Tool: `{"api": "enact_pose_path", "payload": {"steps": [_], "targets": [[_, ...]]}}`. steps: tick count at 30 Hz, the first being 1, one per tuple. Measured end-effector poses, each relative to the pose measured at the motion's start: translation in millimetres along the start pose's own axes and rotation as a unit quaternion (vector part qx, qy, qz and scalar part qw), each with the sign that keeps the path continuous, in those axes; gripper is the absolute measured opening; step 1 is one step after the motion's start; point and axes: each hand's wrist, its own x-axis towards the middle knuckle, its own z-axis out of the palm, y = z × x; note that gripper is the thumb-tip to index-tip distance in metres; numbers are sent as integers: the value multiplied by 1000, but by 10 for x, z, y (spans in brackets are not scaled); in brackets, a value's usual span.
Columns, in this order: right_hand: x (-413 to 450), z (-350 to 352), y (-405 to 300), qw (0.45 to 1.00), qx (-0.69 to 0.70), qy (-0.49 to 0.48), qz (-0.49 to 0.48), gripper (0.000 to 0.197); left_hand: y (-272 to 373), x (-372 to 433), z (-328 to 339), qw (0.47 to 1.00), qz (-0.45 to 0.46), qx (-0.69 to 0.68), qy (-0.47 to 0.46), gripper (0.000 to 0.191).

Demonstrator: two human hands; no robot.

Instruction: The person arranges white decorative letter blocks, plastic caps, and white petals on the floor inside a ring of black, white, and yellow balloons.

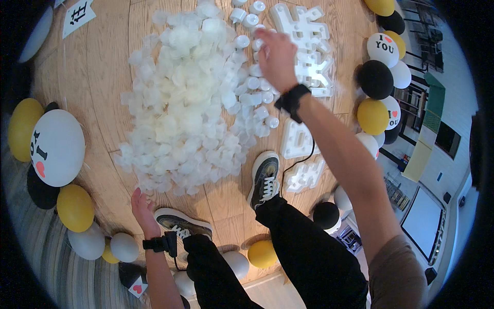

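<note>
My right hand (pixel 278 60) reaches over a row of white LED tea lights (pixel 252 83), beside the white light-up character signs (pixel 303 27). The hand is slightly blurred, with its fingertips above or at the lights, so whether it holds one cannot be told. A wide heap of white artificial petals (pixel 185 96) covers the wooden floor (pixel 104 77) to its left. Near the heap's lower left corner hangs my left hand (pixel 143 208), fingers loosely apart with nothing in them. Black straps circle both wrists.
My shoes (pixel 265 179) stand at the petals' near edge. More signs (pixel 299 139) lie right of them, with a black cable (pixel 297 160) across. Yellow, black and white balloons (pixel 58 146) line both sides and lie behind my feet. A small card (pixel 79 17) sits at the upper left.
</note>
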Motion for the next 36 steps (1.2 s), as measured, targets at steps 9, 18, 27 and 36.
{"api": "enact_pose_path", "payload": {"steps": [9,18,27,36], "targets": [[-941,-98,-294,978,177,-111,3,16,176,-197,-59,998,-20,60,-20,40],[-923,65,432,987,79,49,133,24,450,-19,176,992,34,111,-54,35],[-614,217,414,988,-23,-35,151,27,186,-42,134,997,35,32,-65,29],[-762,-216,-311,916,392,-86,14,27,28,-120,-90,993,-4,90,-69,32]]}}
